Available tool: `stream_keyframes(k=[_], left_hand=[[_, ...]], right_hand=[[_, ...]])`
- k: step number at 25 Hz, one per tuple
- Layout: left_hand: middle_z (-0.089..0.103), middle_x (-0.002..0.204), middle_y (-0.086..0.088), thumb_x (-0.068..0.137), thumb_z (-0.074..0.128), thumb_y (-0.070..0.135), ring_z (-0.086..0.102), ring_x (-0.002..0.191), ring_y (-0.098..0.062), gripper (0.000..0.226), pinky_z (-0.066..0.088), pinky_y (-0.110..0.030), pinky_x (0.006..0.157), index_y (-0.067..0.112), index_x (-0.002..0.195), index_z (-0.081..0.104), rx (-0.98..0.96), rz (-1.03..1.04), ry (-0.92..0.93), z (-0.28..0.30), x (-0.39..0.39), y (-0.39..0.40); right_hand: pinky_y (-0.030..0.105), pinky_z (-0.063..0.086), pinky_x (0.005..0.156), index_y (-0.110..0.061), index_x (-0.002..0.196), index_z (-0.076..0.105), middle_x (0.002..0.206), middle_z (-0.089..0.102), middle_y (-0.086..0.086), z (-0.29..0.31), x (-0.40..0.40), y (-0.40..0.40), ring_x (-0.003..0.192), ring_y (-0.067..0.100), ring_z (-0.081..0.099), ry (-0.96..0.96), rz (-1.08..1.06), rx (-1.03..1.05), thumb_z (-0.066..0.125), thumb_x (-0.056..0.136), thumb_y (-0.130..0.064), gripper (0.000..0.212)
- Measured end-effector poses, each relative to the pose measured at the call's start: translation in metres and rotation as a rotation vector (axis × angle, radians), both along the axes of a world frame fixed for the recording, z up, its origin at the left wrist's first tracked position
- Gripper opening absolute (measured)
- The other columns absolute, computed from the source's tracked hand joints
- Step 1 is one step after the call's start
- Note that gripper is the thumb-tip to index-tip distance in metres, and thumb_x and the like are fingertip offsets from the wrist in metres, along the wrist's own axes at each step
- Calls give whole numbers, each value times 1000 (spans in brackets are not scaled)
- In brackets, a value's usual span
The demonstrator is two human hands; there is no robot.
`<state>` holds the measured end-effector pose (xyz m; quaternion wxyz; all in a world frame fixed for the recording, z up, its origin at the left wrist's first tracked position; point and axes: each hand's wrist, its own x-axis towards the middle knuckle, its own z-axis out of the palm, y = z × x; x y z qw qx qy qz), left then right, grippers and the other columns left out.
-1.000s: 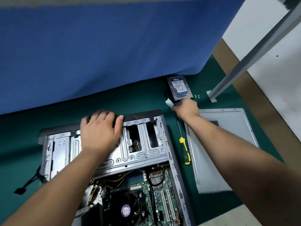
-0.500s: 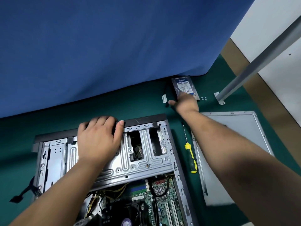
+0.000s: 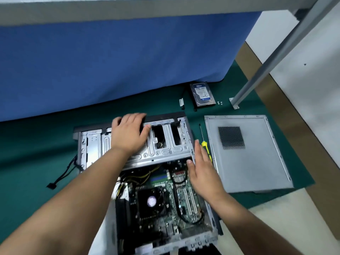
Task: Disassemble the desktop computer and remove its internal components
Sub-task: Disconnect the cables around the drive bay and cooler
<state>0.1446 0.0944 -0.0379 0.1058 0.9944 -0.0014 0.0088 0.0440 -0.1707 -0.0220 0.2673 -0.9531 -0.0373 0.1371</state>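
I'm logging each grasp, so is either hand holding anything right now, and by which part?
Left hand rests on the drive cage, fingers over its far edge. Right hand is open, holding nothing.

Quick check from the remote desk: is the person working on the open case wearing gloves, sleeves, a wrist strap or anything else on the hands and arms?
Nothing shows on either. The left hand and the right hand are bare, with no gloves, rings or watch in view. Both forearms are uncovered as far back as the picture's edge, so no sleeve or cuff is seen, and no strap or cable runs from either wrist.
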Motion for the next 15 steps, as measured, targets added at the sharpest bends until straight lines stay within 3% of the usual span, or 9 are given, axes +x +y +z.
stream_keyframes(k=[2, 4, 7, 10, 12, 15], left_hand=[[26, 166, 5, 104, 35, 55, 18, 154, -16, 59, 7, -43, 125, 31, 157, 32, -75, -87, 49, 2, -26, 7], [15, 170, 7, 104, 37, 52, 8, 157, -15, 56, 3, -42, 127, 34, 157, 31, -126, -146, 72, 3, -67, 15], [32, 163, 7, 102, 42, 46, 27, 151, -19, 50, 21, -44, 124, 32, 150, 40, -96, -199, 67, 3, -139, 31], [46, 139, -2, 94, 56, 35, 46, 128, -28, 42, 42, -43, 107, 22, 134, 48, -67, -119, 3, 8, -188, 48], [49, 127, -2, 97, 52, 39, 47, 118, -24, 33, 45, -40, 100, 19, 123, 53, -23, -4, 13, 13, -203, 49], [57, 130, -5, 98, 48, 40, 48, 123, -25, 41, 42, -41, 105, 15, 130, 57, 20, 75, 104, 14, -208, 38]], right_hand=[[41, 39, 118, -28, 162, -12, 171, -7, -9, 2, -18, -6, 147, 24, 38, -14, 63, -74, 31, 108, -42, 71], [43, 42, 115, -28, 162, -14, 169, -14, -12, 1, -28, -9, 144, 25, 42, -33, 105, -117, 29, 106, -45, 72], [50, 42, 115, -26, 162, -10, 170, -11, -7, -3, -32, -8, 148, 29, 37, -60, 111, -187, 34, 106, -43, 74], [50, 37, 118, -20, 163, 1, 171, 0, 3, -2, -31, -6, 151, 32, 28, -104, 99, -246, 45, 103, -37, 76], [49, 35, 119, -18, 163, 7, 170, 6, 6, 0, -33, -4, 151, 32, 26, -133, 96, -269, 49, 101, -34, 76], [49, 36, 118, -17, 162, 15, 169, 11, 8, 3, -34, -2, 151, 32, 27, -147, 97, -308, 51, 98, -31, 74]])
